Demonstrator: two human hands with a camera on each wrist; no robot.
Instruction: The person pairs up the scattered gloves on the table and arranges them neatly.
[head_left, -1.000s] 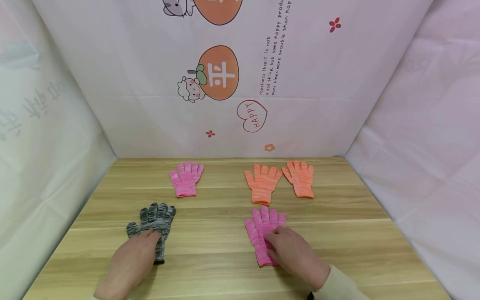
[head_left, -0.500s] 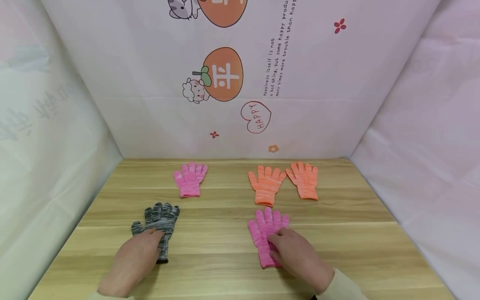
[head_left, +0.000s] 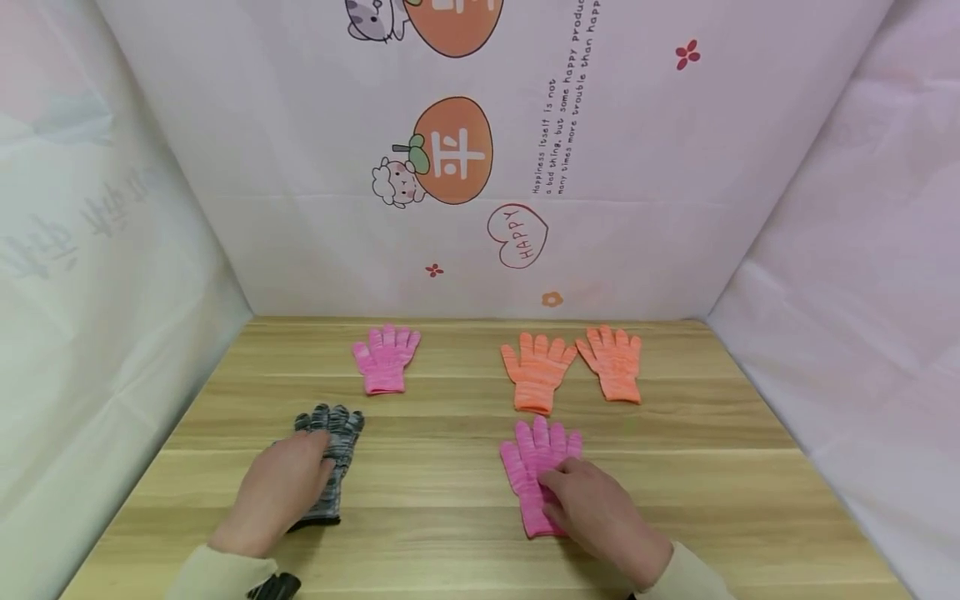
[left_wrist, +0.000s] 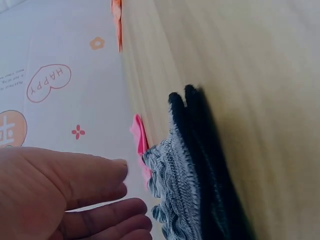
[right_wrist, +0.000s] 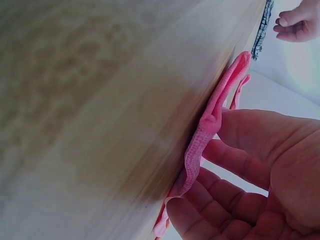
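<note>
A grey-and-black knitted glove [head_left: 330, 492] with a dark cuff lies at the front left. My left hand [head_left: 288, 483] is over its thumb side in the head view. The left wrist view shows that hand's fingers [left_wrist: 105, 210] relaxed, with a gap between them and the grey glove. At the front right lies a pink knitted glove [head_left: 532, 483], finger ends away from me. My right hand [head_left: 596, 508] rests on its right side. In the right wrist view, the thumb [right_wrist: 237, 130] and fingertips touch the pink cloth, spread apart along it.
Farther back lie another pink glove [head_left: 386, 362] on the left and two orange gloves, one [head_left: 536, 375] nearer the middle and one [head_left: 617, 367] beside it. White printed cloth [head_left: 337, 167] walls the wooden tabletop [head_left: 427, 483] at the back and both sides.
My left hand has shifted up and off the grey glove, now covering the glove's thumb in the head view. My right hand stays on the pink glove. The head view has shifted slightly.
</note>
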